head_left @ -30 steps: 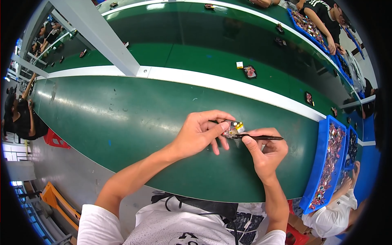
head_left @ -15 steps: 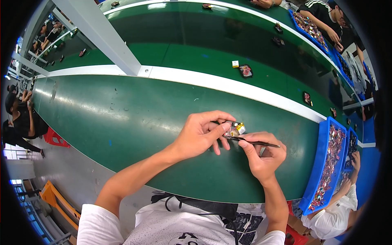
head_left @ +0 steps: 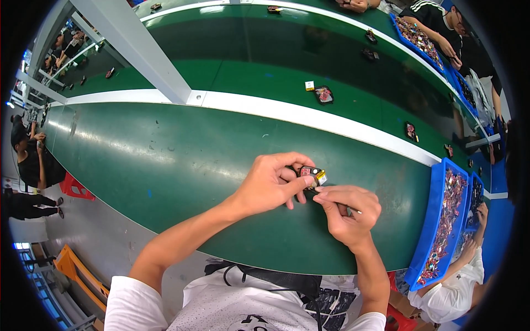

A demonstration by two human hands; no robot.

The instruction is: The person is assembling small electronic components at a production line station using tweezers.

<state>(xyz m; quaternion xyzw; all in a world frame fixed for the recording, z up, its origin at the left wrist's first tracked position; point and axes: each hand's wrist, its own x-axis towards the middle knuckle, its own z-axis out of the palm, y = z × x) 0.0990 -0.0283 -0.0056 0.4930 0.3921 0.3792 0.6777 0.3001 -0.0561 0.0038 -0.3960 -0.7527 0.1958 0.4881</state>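
Above the green bench, my left hand (head_left: 270,182) is closed round a small black electronic housing (head_left: 305,170) with a reddish circuit board inside. A small silver-and-yellow battery (head_left: 321,176) sits at its right side. My right hand (head_left: 353,212) is pinched at the housing's lower right edge. Black tweezers (head_left: 359,212) are in this hand, mostly hidden by the fingers, with only a short end showing. Where their tips touch is hidden.
Blue trays (head_left: 424,243) of small colourful parts stand at the bench's right end, beside a co-worker's arm (head_left: 469,251). Beyond the white rail (head_left: 287,115), a green conveyor (head_left: 243,88) carries similar housings (head_left: 323,95). A grey post (head_left: 130,47) rises at the left.
My right hand has moved slightly left, closer to the housing, and the tweezers have turned so that little of them shows. Housings on the conveyor have shifted left.
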